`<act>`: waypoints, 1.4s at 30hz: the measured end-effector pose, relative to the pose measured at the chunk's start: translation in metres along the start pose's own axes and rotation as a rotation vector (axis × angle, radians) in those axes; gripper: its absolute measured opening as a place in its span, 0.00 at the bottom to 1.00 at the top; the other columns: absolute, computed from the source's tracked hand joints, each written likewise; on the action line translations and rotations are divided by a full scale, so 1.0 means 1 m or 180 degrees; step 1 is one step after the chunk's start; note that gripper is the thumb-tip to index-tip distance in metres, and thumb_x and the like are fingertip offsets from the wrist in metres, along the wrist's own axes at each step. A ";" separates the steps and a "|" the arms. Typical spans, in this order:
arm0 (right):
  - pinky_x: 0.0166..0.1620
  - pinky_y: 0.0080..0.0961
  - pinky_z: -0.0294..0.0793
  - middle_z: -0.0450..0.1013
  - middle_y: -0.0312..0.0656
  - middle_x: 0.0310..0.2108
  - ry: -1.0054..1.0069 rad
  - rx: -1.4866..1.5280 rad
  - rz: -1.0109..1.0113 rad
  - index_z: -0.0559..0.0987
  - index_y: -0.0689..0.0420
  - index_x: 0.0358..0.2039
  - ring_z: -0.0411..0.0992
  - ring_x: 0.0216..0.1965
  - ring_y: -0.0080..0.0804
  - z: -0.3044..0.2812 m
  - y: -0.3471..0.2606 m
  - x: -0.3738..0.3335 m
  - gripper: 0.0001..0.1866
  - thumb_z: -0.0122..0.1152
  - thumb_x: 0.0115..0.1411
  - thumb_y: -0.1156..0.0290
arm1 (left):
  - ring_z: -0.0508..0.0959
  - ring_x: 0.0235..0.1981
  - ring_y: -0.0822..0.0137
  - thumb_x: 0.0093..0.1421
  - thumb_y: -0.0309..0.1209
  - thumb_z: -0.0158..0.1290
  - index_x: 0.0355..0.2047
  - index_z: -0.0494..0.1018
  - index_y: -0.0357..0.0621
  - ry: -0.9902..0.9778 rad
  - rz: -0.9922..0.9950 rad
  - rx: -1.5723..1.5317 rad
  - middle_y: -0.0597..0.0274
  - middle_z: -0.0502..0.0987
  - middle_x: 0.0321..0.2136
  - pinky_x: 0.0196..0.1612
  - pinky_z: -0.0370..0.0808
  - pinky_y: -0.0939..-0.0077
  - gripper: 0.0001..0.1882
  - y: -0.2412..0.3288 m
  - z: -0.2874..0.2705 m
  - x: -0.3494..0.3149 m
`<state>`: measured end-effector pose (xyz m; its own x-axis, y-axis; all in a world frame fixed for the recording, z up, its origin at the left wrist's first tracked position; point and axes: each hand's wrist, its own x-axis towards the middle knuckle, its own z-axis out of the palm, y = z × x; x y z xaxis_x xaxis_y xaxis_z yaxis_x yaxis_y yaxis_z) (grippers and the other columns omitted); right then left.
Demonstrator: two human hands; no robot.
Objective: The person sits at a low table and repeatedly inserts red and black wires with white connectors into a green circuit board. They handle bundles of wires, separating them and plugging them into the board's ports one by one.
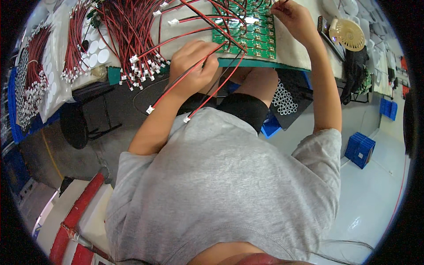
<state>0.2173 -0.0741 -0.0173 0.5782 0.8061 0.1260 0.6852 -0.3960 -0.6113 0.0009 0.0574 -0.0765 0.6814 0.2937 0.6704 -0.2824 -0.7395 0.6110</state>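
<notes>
A green circuit board panel [265,37] lies on the bench, with red-and-black connector cables [201,62] running from it toward me. My left hand [192,64] is at the panel's left edge, its fingers curled closed. One cable passes over that hand and wrist, its white plug [150,109] hanging over my forearm. Whatever the left fingers hold is hidden. My right hand [292,17] is at the panel's far right corner, fingertips pinched around something thin and dark, cut off by the top of the view. A second white plug [187,119] dangles before my shirt.
Bundles of red-and-black cables [128,31] with white plugs overhang the bench edge on the left. Beside them are white discs [102,56] and a clear plastic bag [52,84]. A cream-coloured fan [347,34] stands at the right. Blue crates [360,150] stand on the floor.
</notes>
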 end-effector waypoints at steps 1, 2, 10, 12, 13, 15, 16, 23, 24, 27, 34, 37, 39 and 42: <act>0.27 0.22 0.66 0.70 0.45 0.20 0.0006 -0.0272 -0.0115 0.72 0.65 0.25 0.67 0.22 0.29 -0.001 -0.012 -0.002 0.05 0.53 0.47 0.77 | 0.71 0.23 0.57 0.40 0.22 0.46 0.25 0.69 0.36 -0.0009 -0.0006 0.0021 0.55 0.70 0.20 0.26 0.68 0.69 0.08 0.000 -0.001 0.000; 0.27 0.23 0.66 0.70 0.47 0.20 0.0019 -0.0551 -0.0226 0.72 0.65 0.25 0.68 0.22 0.32 -0.003 -0.019 -0.003 0.06 0.53 0.46 0.77 | 0.71 0.23 0.57 0.40 0.21 0.47 0.25 0.69 0.36 -0.0017 -0.0007 0.0035 0.55 0.70 0.20 0.26 0.68 0.69 0.08 0.001 -0.001 0.000; 0.27 0.31 0.65 0.68 0.51 0.21 -0.0327 -0.1120 -0.0511 0.72 0.65 0.23 0.67 0.25 0.48 -0.002 -0.021 0.004 0.07 0.53 0.42 0.75 | 0.71 0.23 0.57 0.40 0.21 0.47 0.25 0.70 0.36 -0.0013 -0.0157 0.0025 0.54 0.71 0.21 0.27 0.69 0.71 0.08 0.001 0.000 -0.003; 0.25 0.29 0.66 0.69 0.49 0.19 -0.0323 -0.1186 -0.0745 0.72 0.66 0.22 0.68 0.21 0.42 -0.007 -0.010 0.012 0.06 0.53 0.44 0.75 | 0.71 0.24 0.57 0.40 0.21 0.47 0.25 0.70 0.36 0.0050 -0.0167 -0.0033 0.55 0.72 0.22 0.28 0.69 0.71 0.08 0.000 0.000 -0.002; 0.24 0.27 0.66 0.69 0.47 0.18 -0.0407 -0.0919 -0.0298 0.72 0.66 0.22 0.69 0.20 0.38 -0.013 -0.011 0.009 0.06 0.53 0.45 0.75 | 0.71 0.24 0.57 0.40 0.21 0.47 0.25 0.70 0.37 0.0000 -0.0134 -0.0026 0.55 0.72 0.22 0.28 0.69 0.71 0.09 0.001 -0.001 0.000; 0.22 0.23 0.67 0.70 0.43 0.17 -0.0620 -0.0364 0.0560 0.72 0.67 0.23 0.69 0.18 0.29 -0.022 -0.022 0.003 0.07 0.52 0.47 0.75 | 0.71 0.24 0.57 0.40 0.21 0.47 0.25 0.70 0.37 -0.0077 -0.0121 0.0019 0.55 0.71 0.22 0.29 0.69 0.70 0.09 0.003 -0.002 0.000; 0.26 0.13 0.68 0.70 0.37 0.21 -0.0941 -0.0168 0.0243 0.72 0.64 0.27 0.69 0.23 0.19 -0.024 0.028 0.004 0.07 0.51 0.52 0.72 | 0.71 0.24 0.57 0.40 0.22 0.47 0.25 0.70 0.37 -0.0071 -0.0101 0.0015 0.55 0.71 0.23 0.29 0.69 0.70 0.09 0.003 -0.002 0.000; 0.35 0.19 0.72 0.71 0.42 0.25 -0.0733 0.1716 0.0105 0.71 0.68 0.29 0.71 0.29 0.26 -0.008 0.004 -0.007 0.09 0.52 0.51 0.73 | 0.71 0.24 0.57 0.41 0.23 0.47 0.25 0.70 0.38 -0.0023 -0.0118 0.0090 0.55 0.71 0.21 0.28 0.68 0.70 0.08 -0.001 0.002 -0.003; 0.32 0.16 0.70 0.71 0.39 0.24 -0.0406 0.1418 0.0458 0.72 0.65 0.30 0.70 0.27 0.22 -0.003 0.007 -0.005 0.09 0.53 0.51 0.72 | 0.71 0.23 0.57 0.41 0.23 0.47 0.25 0.70 0.39 0.0035 -0.0097 0.0106 0.55 0.70 0.20 0.27 0.68 0.70 0.08 -0.001 0.003 -0.003; 0.20 0.17 0.65 0.71 0.38 0.18 -0.0248 0.1371 0.0444 0.73 0.68 0.25 0.68 0.18 0.20 -0.003 -0.027 -0.003 0.08 0.51 0.49 0.75 | 0.70 0.22 0.58 0.40 0.23 0.48 0.25 0.70 0.39 0.0119 -0.0023 0.0117 0.56 0.70 0.19 0.26 0.68 0.70 0.08 0.000 0.003 -0.002; 0.23 0.20 0.63 0.68 0.41 0.17 -0.0025 -0.0344 -0.0223 0.73 0.64 0.23 0.65 0.19 0.25 0.012 -0.034 -0.001 0.04 0.55 0.46 0.77 | 0.69 0.20 0.59 0.39 0.22 0.48 0.25 0.69 0.39 0.0024 0.0035 0.0123 0.58 0.69 0.18 0.24 0.67 0.71 0.09 -0.001 0.003 -0.001; 0.24 0.24 0.63 0.65 0.45 0.17 -0.0066 -0.0255 -0.0373 0.71 0.64 0.22 0.64 0.20 0.32 0.012 -0.040 -0.003 0.03 0.54 0.44 0.79 | 0.69 0.20 0.59 0.39 0.22 0.48 0.25 0.69 0.39 0.0016 0.0019 0.0147 0.58 0.68 0.18 0.24 0.67 0.71 0.09 -0.002 0.003 -0.002; 0.24 0.25 0.62 0.65 0.45 0.18 -0.0024 -0.0133 -0.0498 0.72 0.64 0.23 0.64 0.20 0.33 0.011 -0.041 -0.005 0.04 0.54 0.44 0.79 | 0.69 0.21 0.59 0.39 0.22 0.48 0.25 0.69 0.40 -0.0014 0.0067 0.0163 0.58 0.68 0.18 0.24 0.67 0.71 0.09 -0.002 0.002 -0.001; 0.25 0.27 0.63 0.66 0.47 0.19 -0.0121 -0.0024 -0.0177 0.71 0.64 0.22 0.65 0.21 0.39 0.011 -0.044 -0.006 0.04 0.53 0.42 0.80 | 0.69 0.21 0.59 0.39 0.22 0.48 0.26 0.69 0.39 -0.0046 -0.0005 0.0131 0.57 0.68 0.18 0.24 0.67 0.71 0.10 0.000 0.001 -0.002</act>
<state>0.1788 -0.0567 0.0003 0.5219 0.8431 0.1297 0.7192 -0.3533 -0.5983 0.0007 0.0565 -0.0784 0.6918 0.2864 0.6629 -0.2535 -0.7633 0.5942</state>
